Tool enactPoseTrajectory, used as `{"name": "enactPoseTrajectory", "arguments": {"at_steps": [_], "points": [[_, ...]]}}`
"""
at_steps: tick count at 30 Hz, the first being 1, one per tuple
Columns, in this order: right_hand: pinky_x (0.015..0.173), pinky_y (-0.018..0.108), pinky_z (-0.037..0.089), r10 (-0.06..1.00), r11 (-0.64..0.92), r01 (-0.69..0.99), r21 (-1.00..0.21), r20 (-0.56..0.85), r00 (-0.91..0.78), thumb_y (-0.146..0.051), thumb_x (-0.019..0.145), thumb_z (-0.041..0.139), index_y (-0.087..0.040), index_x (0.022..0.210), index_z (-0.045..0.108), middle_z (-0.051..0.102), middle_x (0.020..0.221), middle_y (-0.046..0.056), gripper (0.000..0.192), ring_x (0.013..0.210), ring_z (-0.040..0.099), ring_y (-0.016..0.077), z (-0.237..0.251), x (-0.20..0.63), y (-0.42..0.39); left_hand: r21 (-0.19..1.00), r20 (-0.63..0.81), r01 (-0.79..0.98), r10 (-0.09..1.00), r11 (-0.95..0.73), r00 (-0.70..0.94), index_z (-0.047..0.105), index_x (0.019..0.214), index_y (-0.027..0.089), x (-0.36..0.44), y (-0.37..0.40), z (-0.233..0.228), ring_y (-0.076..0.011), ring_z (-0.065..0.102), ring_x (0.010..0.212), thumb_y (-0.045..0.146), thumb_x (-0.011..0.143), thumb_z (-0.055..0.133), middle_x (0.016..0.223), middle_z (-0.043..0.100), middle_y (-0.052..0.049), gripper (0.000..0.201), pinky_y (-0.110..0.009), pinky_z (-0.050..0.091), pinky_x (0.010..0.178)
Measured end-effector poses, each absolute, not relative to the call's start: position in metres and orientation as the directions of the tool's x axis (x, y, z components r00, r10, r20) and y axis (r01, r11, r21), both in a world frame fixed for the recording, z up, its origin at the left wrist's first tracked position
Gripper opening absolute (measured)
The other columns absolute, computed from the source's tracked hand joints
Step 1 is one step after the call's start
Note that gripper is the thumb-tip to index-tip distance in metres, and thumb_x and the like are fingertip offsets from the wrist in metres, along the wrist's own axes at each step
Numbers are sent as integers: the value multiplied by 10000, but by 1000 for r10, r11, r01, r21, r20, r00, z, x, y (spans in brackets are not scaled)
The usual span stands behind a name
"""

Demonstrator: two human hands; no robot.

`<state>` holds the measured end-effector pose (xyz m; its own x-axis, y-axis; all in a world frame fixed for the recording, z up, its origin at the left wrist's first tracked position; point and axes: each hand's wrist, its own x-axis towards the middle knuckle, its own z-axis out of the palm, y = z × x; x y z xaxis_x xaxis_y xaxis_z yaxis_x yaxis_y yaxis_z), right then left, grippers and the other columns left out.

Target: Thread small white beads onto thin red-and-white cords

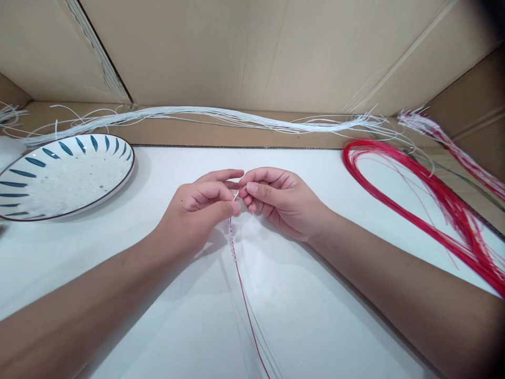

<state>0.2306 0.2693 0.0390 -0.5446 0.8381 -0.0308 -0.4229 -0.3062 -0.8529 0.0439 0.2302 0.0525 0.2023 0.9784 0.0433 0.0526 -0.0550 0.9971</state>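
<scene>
at the far left a plate (pixel 59 179) with blue petal marks round its rim is sitting on the white table (pixel 315 326), holding a layer of tiny pale beads. behind it a long bundle of white cords (pixel 221 117) is lying along the foot of the cardboard wall (pixel 252 47), stretching across most of the width.

the left hand (pixel 199 210) is hovering just above the table near the middle, its fingers curling closed, thumb and forefinger pinching the top of a thin red cord (pixel 242 292). a short run of small beads is sitting on that cord just below the pinch, and from there the cord is trailing down toward the near edge, with a faint pale strand or two running beside it.

the right hand (pixel 278 197) is meeting the left fingertip to fingertip, its fingers also curling shut and nipping something small at the cord's tip; what exactly it is gripping is too small to tell.

at the far right a loop of red cords (pixel 418 184) is lying on the table, well apart from both hands, and beyond it a bundle of red-and-white cords (pixel 453 147) is resting against the cardboard.
</scene>
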Motion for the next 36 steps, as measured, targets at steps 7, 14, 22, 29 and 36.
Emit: {"name": "enactPoseTrajectory", "arguments": {"at_steps": [7,14,22,29,36], "points": [[659,156,596,821,-336,-419,-843,-44,-569,-251,769,910,-150,859,793,766,753,7,179,641,685,61,41,230,267,999,45,-14,965,-43,258,744,637,242,46,230,51,-249,663,1142,158,810,715,1284,721,-32,195,-425,520,1016],[659,157,591,820,-326,-422,-846,-30,-572,-248,779,903,-160,860,799,768,758,8,159,654,685,63,41,230,266,999,46,-9,965,-45,258,761,655,237,45,229,52,-250,658,1145,141,827,706,1239,736,-47,204,-411,517,992],[674,193,573,826,-263,-371,-891,-9,-563,-270,798,888,-164,866,804,755,776,16,151,663,646,71,39,230,266,999,38,26,972,-46,233,737,634,235,45,229,52,-291,626,1266,156,818,697,1243,746,-43,204,-437,506,1032],[670,205,558,829,-229,-364,-903,15,-559,-249,820,865,-164,873,798,750,769,19,121,660,641,77,39,231,265,993,39,101,975,-63,219,721,615,236,47,229,54,-250,651,1144,163,804,689,1191,754,-26,205,-412,505,1013],[679,227,563,836,-211,-342,-916,13,-549,-258,813,867,-172,879,793,749,776,21,131,667,639,88,38,231,265,991,31,122,976,-58,216,710,602,230,47,229,56,-263,660,1094,181,804,688,1191,750,-36,209,-456,498,1014]]}}
